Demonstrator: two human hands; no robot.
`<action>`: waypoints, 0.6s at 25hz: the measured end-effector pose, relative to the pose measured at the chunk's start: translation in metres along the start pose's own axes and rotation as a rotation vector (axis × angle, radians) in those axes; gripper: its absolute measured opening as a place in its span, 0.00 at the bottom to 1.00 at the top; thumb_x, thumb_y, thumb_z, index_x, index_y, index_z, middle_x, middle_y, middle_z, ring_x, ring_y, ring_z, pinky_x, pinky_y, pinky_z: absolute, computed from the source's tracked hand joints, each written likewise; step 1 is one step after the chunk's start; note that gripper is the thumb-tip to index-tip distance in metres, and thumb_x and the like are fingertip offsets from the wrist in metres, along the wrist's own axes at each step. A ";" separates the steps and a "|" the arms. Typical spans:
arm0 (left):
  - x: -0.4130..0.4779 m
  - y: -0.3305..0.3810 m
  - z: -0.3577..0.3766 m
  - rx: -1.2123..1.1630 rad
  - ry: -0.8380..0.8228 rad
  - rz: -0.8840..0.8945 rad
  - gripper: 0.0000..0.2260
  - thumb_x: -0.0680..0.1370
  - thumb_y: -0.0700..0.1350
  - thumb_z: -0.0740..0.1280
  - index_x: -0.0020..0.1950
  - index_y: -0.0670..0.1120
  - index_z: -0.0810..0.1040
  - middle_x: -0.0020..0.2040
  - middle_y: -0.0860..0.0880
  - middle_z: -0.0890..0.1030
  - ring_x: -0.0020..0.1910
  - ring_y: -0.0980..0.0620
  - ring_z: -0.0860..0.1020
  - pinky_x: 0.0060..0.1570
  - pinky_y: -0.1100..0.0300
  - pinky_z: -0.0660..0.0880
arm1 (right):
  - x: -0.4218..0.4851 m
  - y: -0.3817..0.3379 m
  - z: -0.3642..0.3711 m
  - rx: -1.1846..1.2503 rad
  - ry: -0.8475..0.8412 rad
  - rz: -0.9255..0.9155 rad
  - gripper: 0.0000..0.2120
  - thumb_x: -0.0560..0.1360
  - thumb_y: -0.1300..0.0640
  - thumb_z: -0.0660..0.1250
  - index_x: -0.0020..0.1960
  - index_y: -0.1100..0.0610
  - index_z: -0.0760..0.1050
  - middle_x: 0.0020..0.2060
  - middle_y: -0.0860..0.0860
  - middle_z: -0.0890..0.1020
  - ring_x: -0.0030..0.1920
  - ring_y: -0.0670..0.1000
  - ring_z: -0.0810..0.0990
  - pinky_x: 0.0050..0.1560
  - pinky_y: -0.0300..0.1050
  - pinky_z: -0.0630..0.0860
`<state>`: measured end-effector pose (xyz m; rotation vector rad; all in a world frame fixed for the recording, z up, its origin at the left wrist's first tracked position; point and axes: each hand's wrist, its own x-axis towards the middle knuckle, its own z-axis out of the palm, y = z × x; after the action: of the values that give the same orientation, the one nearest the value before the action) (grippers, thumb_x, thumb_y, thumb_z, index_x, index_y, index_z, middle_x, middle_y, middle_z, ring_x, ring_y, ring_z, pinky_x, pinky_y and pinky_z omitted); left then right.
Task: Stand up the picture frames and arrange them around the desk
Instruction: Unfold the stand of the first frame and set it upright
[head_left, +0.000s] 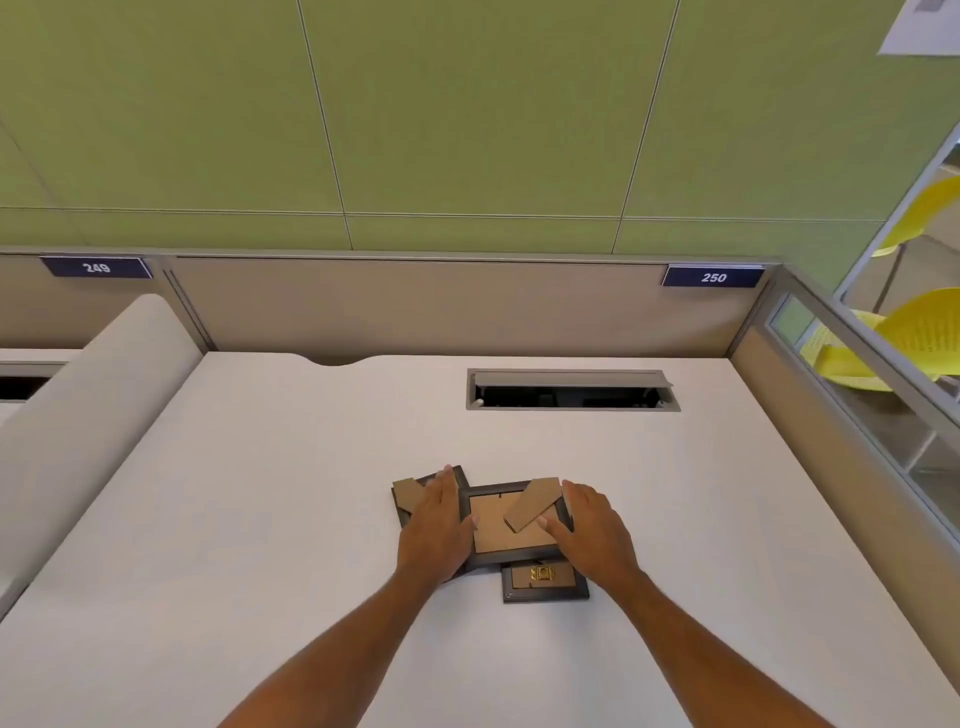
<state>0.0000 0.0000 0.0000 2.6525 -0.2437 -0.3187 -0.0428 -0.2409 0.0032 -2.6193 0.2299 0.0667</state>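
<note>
Desk (260, 493): white top, bounded at the far edge by a grey-beige partition (415, 306) and at the right edge by a glazed one.
Pile of frames (498, 530): three picture frames lying face-down, overlapping, near the middle of the desk and somewhat toward the near edge.
Top frame (491, 535): dark border around a brown cardboard back; lies flat across the other two.
Easel flap (532, 504): tan cardboard strip on the top frame's back, angled toward the far-right corner, apparently lifted a little off the backing.
Left frame (410, 496): dark border, brown back with its own cardboard flap; pokes out from under the top frame toward the far-left, mostly covered by the hand.
Near frame (545, 584): smaller showing part, dark border, brown back with a small brass-coloured clasp; juts out from under the top frame toward the near edge.
Left hand (439, 525): flat, palm down, fingers together and extended; rests on the left frame and the left border of the top frame, thumb touching the cardboard back; nothing clamped.
Right hand (592, 530): palm down on the right border of the top frame, fingers loosely spread, thumb on the back just beside the flap; nothing clamped.
Cable slot (571, 391): rectangular grey-rimmed opening with a raised lid, near the far edge, toward the right.
Number plates: "249" (96, 267) and "250" (713, 277), dark blue, on the far partition's top rail.
</note>
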 end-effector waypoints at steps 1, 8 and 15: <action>0.002 -0.001 0.001 -0.112 0.002 -0.052 0.35 0.88 0.55 0.62 0.90 0.46 0.50 0.90 0.46 0.58 0.87 0.42 0.62 0.80 0.43 0.68 | 0.001 0.000 0.003 0.023 -0.004 0.021 0.30 0.83 0.41 0.69 0.80 0.53 0.69 0.77 0.52 0.76 0.76 0.54 0.74 0.72 0.49 0.74; 0.011 -0.019 0.013 -0.394 -0.059 -0.263 0.06 0.85 0.46 0.67 0.53 0.44 0.76 0.51 0.44 0.79 0.51 0.45 0.77 0.52 0.55 0.69 | 0.004 -0.004 0.019 0.107 -0.105 0.190 0.19 0.83 0.47 0.71 0.69 0.56 0.77 0.66 0.53 0.81 0.65 0.56 0.80 0.67 0.54 0.80; 0.016 -0.016 0.033 -0.581 -0.107 -0.428 0.14 0.84 0.41 0.67 0.38 0.45 0.73 0.36 0.46 0.72 0.37 0.50 0.71 0.39 0.57 0.67 | 0.003 0.007 0.043 0.105 -0.104 0.177 0.28 0.83 0.49 0.72 0.80 0.55 0.71 0.78 0.52 0.75 0.77 0.54 0.72 0.73 0.50 0.76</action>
<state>0.0084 -0.0031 -0.0387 2.0879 0.3441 -0.5702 -0.0413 -0.2263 -0.0375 -2.4776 0.4164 0.2444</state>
